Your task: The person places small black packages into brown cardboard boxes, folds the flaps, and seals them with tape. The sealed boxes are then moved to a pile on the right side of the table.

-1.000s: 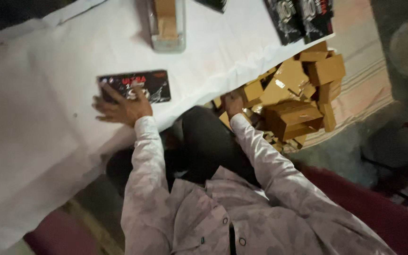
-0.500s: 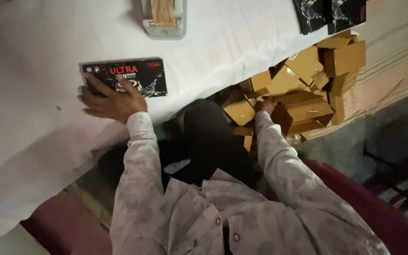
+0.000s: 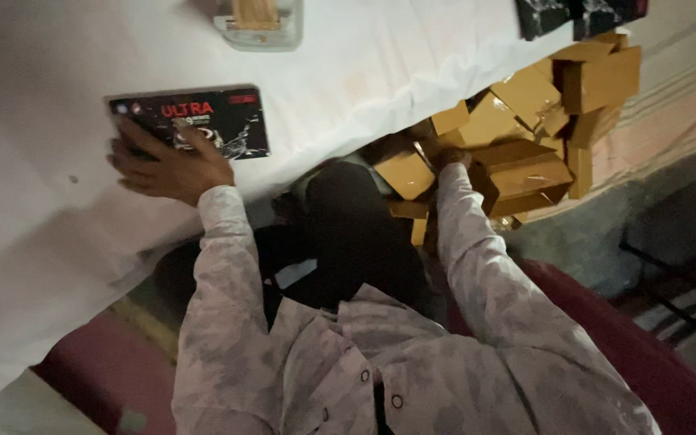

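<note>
White cloth (image 3: 412,72): covers the table from the left edge to the upper right; its lower hem hangs down and hides whatever is under the tabletop.
Black packet (image 3: 203,119): flat, glossy, rectangular, lying on the cloth at the upper left. Its lower left corner is covered by fingers; the fine print on it is too small to make out.
Left hand (image 3: 167,165): spread flat, palm down, fingers splayed over the near corner of the black packet and the cloth beside it. It presses on the packet and does not close around it.
Right hand (image 3: 447,155): reaches down off the table edge into the heap of cartons. Only the knuckles and wrist show; the fingers are buried among the cartons, so I cannot tell whether they hold one or lie loose.
Brown cartons (image 3: 525,137): small cardboard boxes piled loosely below the table's right edge, tilted every way; those underneath are hidden by the ones on top and by the cloth.
Clear tray (image 3: 258,24): at the top edge, cut off by the frame, with a tan block in it.
Dark packets (image 3: 577,16): top right, mostly cropped away.
Sleeves (image 3: 477,266): pale patterned shirt, both arms extended.
</note>
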